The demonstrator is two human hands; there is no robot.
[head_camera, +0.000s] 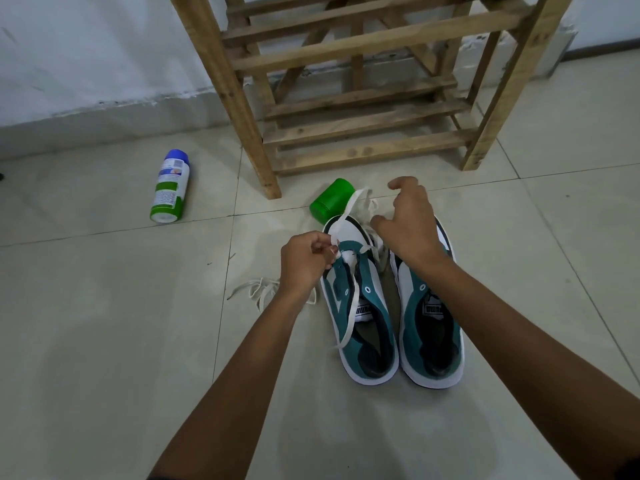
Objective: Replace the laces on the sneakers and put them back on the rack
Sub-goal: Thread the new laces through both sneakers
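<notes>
Left hand (304, 259): I am pinching the white lace (346, 211) by the left shoe (360, 306).
Right hand (408, 220): fingers loose, holding nothing.
Lace: looking soft and floppy; holding near its tip is best, I think.

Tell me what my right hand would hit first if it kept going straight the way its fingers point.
Probably the loose white lace just past the right hand, then the wooden rack behind it; depth is hard to judge.

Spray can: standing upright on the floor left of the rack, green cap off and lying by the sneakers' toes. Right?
Not quite. The head view shows the spray can lying on its side on the floor tiles, not upright. The rest holds: it is left of the wooden rack, and the green cap lies by the toes of the sneakers.
</notes>
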